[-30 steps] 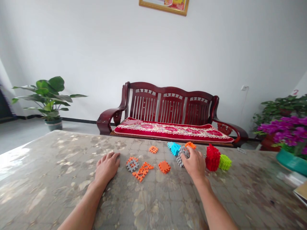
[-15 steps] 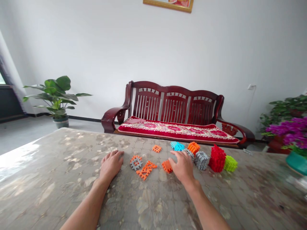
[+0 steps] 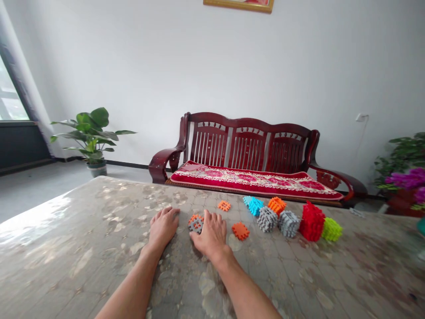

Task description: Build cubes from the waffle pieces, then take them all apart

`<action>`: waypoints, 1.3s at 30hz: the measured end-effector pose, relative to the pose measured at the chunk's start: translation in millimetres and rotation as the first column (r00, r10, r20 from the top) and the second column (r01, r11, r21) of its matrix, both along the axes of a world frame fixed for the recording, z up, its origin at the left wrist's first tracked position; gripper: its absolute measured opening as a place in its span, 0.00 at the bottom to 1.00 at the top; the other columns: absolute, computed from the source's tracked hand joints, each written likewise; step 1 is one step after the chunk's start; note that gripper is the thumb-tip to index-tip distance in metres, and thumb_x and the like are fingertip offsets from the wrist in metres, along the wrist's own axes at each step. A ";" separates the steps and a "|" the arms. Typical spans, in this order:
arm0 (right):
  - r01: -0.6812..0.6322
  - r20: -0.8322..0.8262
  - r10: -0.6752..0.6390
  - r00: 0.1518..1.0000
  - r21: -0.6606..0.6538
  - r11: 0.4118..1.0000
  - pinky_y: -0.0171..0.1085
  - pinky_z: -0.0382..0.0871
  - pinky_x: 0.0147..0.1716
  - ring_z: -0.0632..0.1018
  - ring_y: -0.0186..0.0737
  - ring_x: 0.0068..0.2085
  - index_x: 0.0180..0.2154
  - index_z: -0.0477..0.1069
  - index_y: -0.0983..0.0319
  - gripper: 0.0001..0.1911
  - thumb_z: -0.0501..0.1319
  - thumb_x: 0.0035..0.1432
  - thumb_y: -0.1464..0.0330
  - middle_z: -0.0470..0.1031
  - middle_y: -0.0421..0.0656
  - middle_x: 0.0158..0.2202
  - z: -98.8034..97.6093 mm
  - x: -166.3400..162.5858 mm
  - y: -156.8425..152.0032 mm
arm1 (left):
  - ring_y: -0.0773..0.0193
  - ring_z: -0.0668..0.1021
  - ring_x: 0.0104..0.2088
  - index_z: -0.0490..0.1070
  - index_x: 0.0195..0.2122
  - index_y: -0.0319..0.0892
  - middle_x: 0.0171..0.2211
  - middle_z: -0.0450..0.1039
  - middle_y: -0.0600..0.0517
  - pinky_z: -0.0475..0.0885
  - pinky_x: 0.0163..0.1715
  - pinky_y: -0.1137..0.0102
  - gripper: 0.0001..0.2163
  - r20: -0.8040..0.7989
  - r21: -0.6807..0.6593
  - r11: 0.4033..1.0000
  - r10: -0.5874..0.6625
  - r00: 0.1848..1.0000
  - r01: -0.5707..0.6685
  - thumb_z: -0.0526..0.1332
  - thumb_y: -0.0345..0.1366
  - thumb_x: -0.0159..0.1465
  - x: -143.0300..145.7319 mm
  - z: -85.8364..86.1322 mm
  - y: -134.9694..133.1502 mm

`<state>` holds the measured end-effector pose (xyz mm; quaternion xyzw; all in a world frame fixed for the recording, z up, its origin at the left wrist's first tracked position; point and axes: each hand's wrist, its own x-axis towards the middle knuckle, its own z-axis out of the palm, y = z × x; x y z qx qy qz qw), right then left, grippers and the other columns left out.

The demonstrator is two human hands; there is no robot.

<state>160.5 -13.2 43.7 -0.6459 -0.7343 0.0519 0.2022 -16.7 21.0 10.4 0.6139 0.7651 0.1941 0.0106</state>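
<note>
My left hand point(image 3: 164, 225) rests palm down on the table point(image 3: 83, 239), fingers slack and a little apart, holding nothing. My right hand point(image 3: 210, 233) lies beside it, fingers stretched flat over flat orange pieces that it hides. A grey and orange flat piece point(image 3: 195, 223) shows between the two hands. A single orange tile point(image 3: 240, 230) lies just right of my right hand, another orange tile point(image 3: 224, 205) farther back. Assembled cubes stand in a row to the right: two grey cubes point(image 3: 278, 221), a blue one point(image 3: 255, 205), an orange one point(image 3: 276, 205), a red one point(image 3: 312, 215) and a green one point(image 3: 331, 229).
Behind the table stands a dark wooden bench point(image 3: 252, 155) with a red cushion. A potted plant point(image 3: 92, 135) is on the floor at left, and purple flowers point(image 3: 408, 181) stand at the right edge. A picture frame point(image 3: 239, 4) hangs on the wall.
My right hand left the grey cube by the red one and swept left across the table onto the flat orange pieces. The camera panned left. My left hand stayed in place.
</note>
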 end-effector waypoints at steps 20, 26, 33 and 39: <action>-0.019 -0.102 0.043 0.994 0.226 0.974 0.42 0.63 0.49 0.75 0.47 0.48 0.59 0.65 0.61 0.29 0.63 0.56 0.63 0.78 0.48 0.47 6.2 40.7 -1.1 | 0.51 0.69 0.60 0.74 0.54 0.51 0.61 0.68 0.48 0.62 0.58 0.55 0.20 -0.001 0.007 1.000 -0.017 1.000 0.017 0.51 0.38 0.64 -0.7 1.0 -0.5; 0.175 -0.164 -0.122 0.979 0.365 0.914 0.43 0.62 0.52 0.75 0.48 0.48 0.56 0.69 0.62 0.25 0.59 0.58 0.61 0.78 0.49 0.48 26.2 130.8 2.0 | 0.51 0.69 0.60 0.74 0.54 0.51 0.60 0.69 0.48 0.63 0.57 0.56 0.20 -0.016 0.022 0.999 -0.027 0.999 0.028 0.50 0.39 0.65 -1.7 -1.1 0.3; 0.432 -0.003 -0.444 0.896 0.235 0.871 0.42 0.65 0.44 0.76 0.50 0.47 0.58 0.68 0.60 0.28 0.58 0.59 0.56 0.79 0.50 0.46 47.6 207.9 9.6 | 0.53 0.68 0.60 0.73 0.54 0.51 0.61 0.68 0.49 0.61 0.59 0.57 0.20 -0.018 0.019 1.000 -0.022 1.000 0.022 0.50 0.38 0.64 -1.5 -2.4 0.4; 0.458 0.108 -0.476 0.873 0.157 0.875 0.43 0.65 0.41 0.78 0.52 0.44 0.56 0.68 0.59 0.26 0.57 0.60 0.56 0.80 0.50 0.43 46.1 213.5 7.6 | 0.53 0.69 0.60 0.73 0.55 0.51 0.61 0.68 0.49 0.62 0.58 0.57 0.20 -0.034 0.017 1.000 -0.017 0.999 0.018 0.51 0.37 0.64 -0.9 -0.9 0.2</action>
